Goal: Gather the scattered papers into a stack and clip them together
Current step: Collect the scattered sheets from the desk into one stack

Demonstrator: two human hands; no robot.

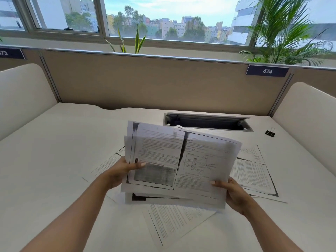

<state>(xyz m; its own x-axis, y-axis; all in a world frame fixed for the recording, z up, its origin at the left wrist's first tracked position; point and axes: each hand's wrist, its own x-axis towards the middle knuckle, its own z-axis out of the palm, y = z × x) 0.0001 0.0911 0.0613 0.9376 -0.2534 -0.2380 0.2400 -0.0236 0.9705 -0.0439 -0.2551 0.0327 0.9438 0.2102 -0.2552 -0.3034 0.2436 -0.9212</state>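
Holding uneven printed papers [178,160], left hand [121,171], right hand [234,193], edges misaligned

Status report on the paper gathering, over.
Left grip and right grip hold the paper bundle above the desk. Loose sheets lie beneath. Binder clip untouched, far right. Nothing in the way.

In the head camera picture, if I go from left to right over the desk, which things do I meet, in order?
In order: left hand → held stack of papers → right hand → black binder clip. The loose sheets on the desk overlap these, so I leave them out.
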